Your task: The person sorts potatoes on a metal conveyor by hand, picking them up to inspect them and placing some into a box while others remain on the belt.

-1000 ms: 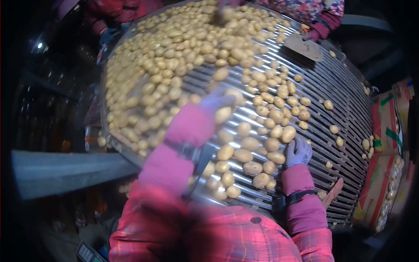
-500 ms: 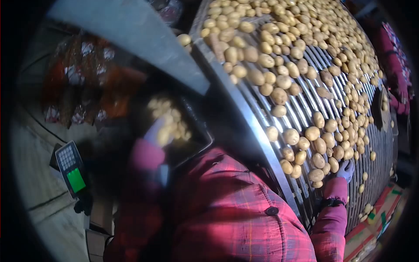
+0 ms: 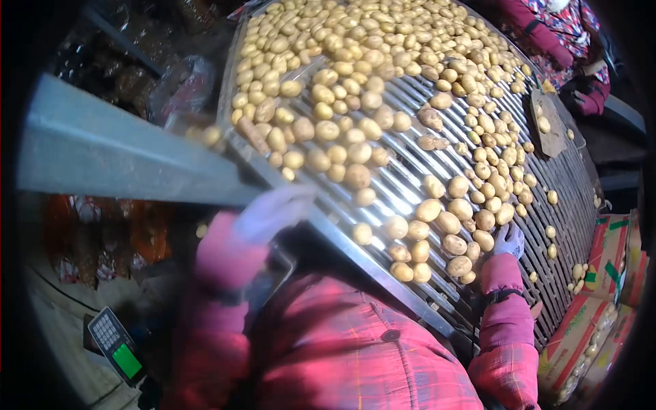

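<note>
Many potatoes (image 3: 447,222) lie spread over a slatted metal table (image 3: 410,178). My left hand (image 3: 273,213), gloved and smeared by motion, is over the table's near left edge beside a grey metal beam (image 3: 130,157); whether it holds anything cannot be made out. My right hand (image 3: 508,241), in a pale glove, rests on the slats against the right side of a group of potatoes. Its fingers are partly visible and bent toward the potatoes, with no clear grip on one.
A co-worker (image 3: 557,41) in a patterned garment stands across at the upper right. Cardboard boxes (image 3: 577,328) with potatoes are at the lower right. A scale display (image 3: 116,345) sits at the lower left. A piece of cardboard (image 3: 549,126) lies on the slats.
My left hand has moved up and right, from the potatoes in the dark container to the table edge. The view has turned rightward. My right hand stays beside the potatoes.
</note>
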`<control>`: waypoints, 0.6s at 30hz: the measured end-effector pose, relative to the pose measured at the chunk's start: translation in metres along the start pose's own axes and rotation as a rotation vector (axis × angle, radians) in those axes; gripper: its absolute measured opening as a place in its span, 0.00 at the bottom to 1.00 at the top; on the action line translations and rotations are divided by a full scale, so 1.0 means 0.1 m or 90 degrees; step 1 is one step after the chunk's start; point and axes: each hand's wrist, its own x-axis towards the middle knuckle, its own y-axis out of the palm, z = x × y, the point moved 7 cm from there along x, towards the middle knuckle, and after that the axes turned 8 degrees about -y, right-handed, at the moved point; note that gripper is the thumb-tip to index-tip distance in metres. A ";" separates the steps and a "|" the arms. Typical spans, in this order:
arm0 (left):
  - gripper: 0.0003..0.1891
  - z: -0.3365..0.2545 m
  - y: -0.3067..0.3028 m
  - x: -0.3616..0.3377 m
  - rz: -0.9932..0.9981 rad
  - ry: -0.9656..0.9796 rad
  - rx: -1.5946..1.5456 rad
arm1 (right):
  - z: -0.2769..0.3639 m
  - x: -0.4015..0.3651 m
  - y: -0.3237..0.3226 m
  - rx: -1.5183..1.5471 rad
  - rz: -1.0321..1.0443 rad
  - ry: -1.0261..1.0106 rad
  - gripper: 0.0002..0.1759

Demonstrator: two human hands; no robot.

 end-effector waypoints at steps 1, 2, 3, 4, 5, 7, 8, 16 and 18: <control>0.19 -0.01 0.07 0.39 -0.011 0.066 -0.003 | 0.01 -0.02 0.00 0.004 -0.008 -0.007 0.21; 0.20 -0.02 0.11 0.77 -0.021 0.131 -0.007 | 0.00 -0.04 -0.01 0.010 -0.009 0.003 0.21; 0.21 -0.26 0.18 1.05 -0.054 0.150 0.128 | -0.01 -0.05 -0.01 0.006 -0.006 0.009 0.20; 0.22 -0.50 0.24 1.30 -0.090 0.174 0.263 | -0.01 -0.03 0.00 0.003 -0.008 0.014 0.20; 0.24 -0.62 0.28 1.53 -0.116 0.196 0.242 | 0.00 -0.04 -0.01 0.033 -0.043 -0.017 0.19; 0.26 -0.72 0.30 1.94 -0.141 0.220 0.232 | 0.10 -0.06 -0.12 0.045 -0.089 -0.043 0.18; 0.27 -0.75 0.29 2.15 -0.143 0.223 0.247 | 0.13 -0.06 -0.15 0.035 -0.104 -0.058 0.17; 0.31 -1.17 -0.27 3.30 -0.387 0.191 0.654 | 0.13 -0.07 -0.16 0.053 -0.113 -0.066 0.15; 0.31 -1.09 -0.34 3.65 -0.379 0.211 0.655 | 0.17 -0.06 -0.21 0.054 -0.140 -0.073 0.15</control>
